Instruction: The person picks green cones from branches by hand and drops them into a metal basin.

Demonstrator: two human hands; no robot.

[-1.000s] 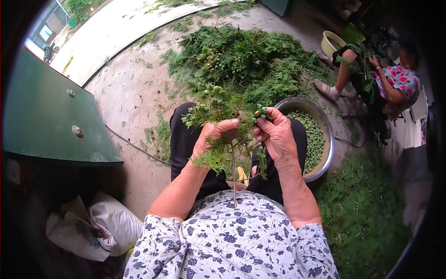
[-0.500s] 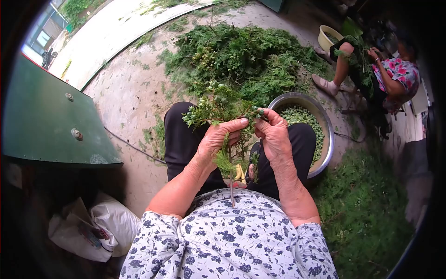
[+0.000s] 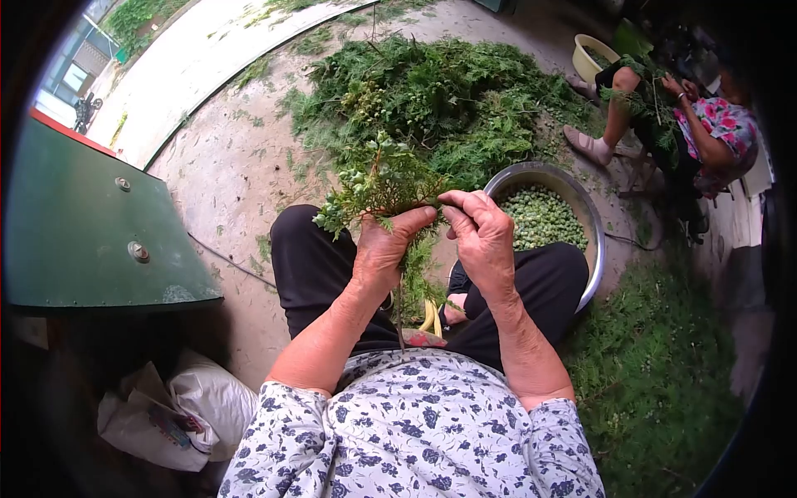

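My left hand [image 3: 383,253] grips a leafy conifer branch [image 3: 378,184] with small green cones among its scaly foliage. The branch's bare stem hangs down toward my lap. Just right of my left thumb, my right hand [image 3: 483,245] is closed in a pinch beside the foliage. What sits between its fingertips, if anything, is too small to make out. Close by, beyond my right knee, stands a wide metal basin [image 3: 584,203], holding many small green cones [image 3: 540,217].
A large heap of cut conifer branches [image 3: 432,100] lies ahead, and more greenery [image 3: 647,373] spreads at right. Another person [image 3: 714,137] sits at upper right handling a branch, near a cream basin [image 3: 584,62]. A green metal panel [image 3: 91,224] and white sacks [image 3: 207,398] are at left.
My right hand has shifted slightly downward, its fingers more curled. The branch has moved slightly left in my left hand. My knees have spread apart, and the view has shifted a little.
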